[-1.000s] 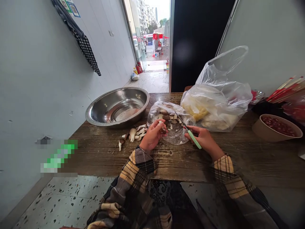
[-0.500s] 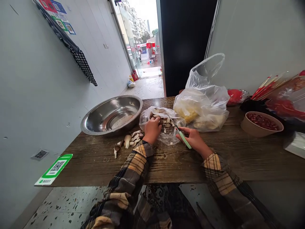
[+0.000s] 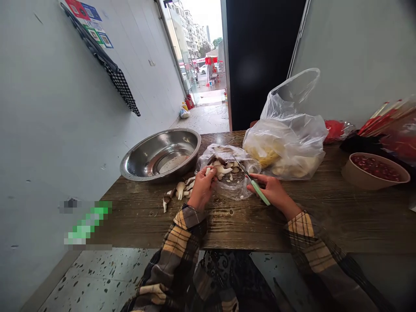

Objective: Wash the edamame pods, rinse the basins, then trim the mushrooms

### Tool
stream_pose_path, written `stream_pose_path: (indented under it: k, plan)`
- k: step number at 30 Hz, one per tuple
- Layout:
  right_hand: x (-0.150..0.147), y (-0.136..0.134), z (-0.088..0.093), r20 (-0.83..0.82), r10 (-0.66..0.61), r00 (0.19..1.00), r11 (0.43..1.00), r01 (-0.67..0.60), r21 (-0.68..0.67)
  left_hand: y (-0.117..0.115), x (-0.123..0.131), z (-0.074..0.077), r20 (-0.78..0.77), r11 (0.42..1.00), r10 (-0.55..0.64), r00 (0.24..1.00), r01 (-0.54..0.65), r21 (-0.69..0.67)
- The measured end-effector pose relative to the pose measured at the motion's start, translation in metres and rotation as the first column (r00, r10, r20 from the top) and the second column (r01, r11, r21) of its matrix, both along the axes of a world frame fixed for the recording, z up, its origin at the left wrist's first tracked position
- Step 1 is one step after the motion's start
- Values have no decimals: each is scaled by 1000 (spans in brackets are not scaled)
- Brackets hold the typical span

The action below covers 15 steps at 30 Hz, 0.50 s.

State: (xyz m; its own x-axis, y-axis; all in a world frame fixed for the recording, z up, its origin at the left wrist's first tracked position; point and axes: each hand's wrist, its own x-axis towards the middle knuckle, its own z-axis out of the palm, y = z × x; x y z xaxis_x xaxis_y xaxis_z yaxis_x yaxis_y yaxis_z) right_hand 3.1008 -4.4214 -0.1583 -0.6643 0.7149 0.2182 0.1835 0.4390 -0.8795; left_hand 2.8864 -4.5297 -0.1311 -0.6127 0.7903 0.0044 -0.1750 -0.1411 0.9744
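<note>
My left hand (image 3: 200,190) is closed with the fingertips pinching a pale mushroom (image 3: 223,170), its white stem pointing right over the thin plastic bag (image 3: 232,190). More brown-capped mushrooms and small cut bits lie in that opened bag. In my right hand (image 3: 276,193) are scissors with a light green handle (image 3: 260,192); their dark blades point up and left above the bag, and how far they are parted is hard to see. Left of the bag, partly behind my left hand, a small pile of mushrooms (image 3: 180,190) rests on the wooden table (image 3: 247,229).
A wide steel basin (image 3: 130,173) stands at the back left. Behind my right hand sits a knotted plastic bag (image 3: 292,143) with yellow and pale contents. Farther right are a paper bowl (image 3: 360,175) of dark red pieces and red-wrapped sticks (image 3: 380,117).
My left hand has drawn back slightly from the bag and now shows a mushroom at its fingertips. The right hand keeps the scissors almost in place. The whole view has shifted a little.
</note>
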Motion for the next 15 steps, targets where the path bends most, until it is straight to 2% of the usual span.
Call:
stream_pose_path:
  k: [3,7,11,15]
  plan:
    - [3,-2,2,31,47,998,999,-46,-16,-12,7,1,213,998,-32,977,18,68]
    - [7,-3,5,97,107,989,994,-108,4,-15,8,-1,237,992,-10,972,-21,127]
    - [8,-5,9,160,136,978,989,-143,34,-15,9,-2,29,977,104,994,-107,183]
    - [10,-5,11,203,160,966,984,-172,42,-16,11,-4,-229,957,216,949,-160,241]
